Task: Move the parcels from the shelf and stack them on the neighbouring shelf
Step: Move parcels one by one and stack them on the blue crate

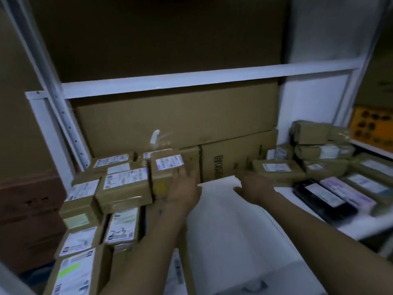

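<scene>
Brown taped parcel (168, 173) with white label, atop the pile (121, 188) at the left edge of the shelf (282, 191). Left hand (185, 188) flat against its right side; right hand (253, 184) loosely spread above the shelf. Label print blurred; pile's front cut off.

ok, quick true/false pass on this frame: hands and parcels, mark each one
1. The left hand touches a labelled parcel in the left pile. True.
2. The right hand holds a parcel. False: it is open and empty, above the white surface.
3. A black parcel lies on the right side. True.
4. The big cartons at the back are white. False: they are brown cardboard.
</scene>
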